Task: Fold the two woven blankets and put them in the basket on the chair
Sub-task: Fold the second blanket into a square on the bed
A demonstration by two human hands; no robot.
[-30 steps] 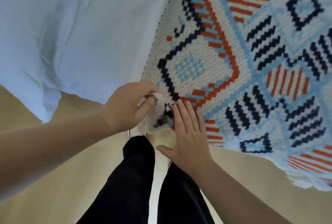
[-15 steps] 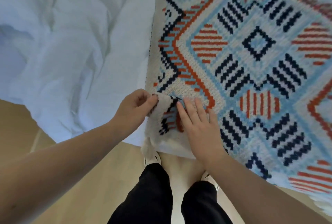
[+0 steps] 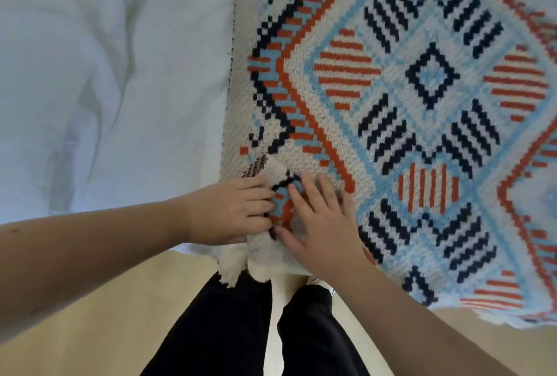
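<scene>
Left hand (image 3: 229,210) grip pinching the woven blanket (image 3: 407,104) corner (turned over), right hand (image 3: 319,225) spread flat beside it

Woven blanket (image 3: 391,110) in cream, blue, orange and navy geometric pattern, spread flat, near corner folded back

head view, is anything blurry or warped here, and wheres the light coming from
Head view: wide-angle warp bends the woven blanket pattern and the arms toward the edges; right edge smeared; left hand and right hand fairly sharp; soft even light, source not visible, faint shadows in the white sheet creases.
</scene>
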